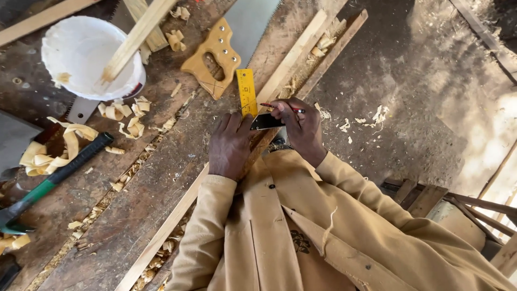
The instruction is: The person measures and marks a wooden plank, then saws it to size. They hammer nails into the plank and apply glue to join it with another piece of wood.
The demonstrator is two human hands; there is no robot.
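Left hand (230, 144) presses flat on the yellow try square (247, 91). Right hand (300, 126) pinches a red pencil (281, 106). White bucket (86, 56) sits at ten o'clock; open floor at three o'clock.

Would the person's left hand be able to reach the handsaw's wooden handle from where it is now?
Probably yes: the left hand presses the try square, and the saw handle lies just beyond, uncovered, with only shavings between.
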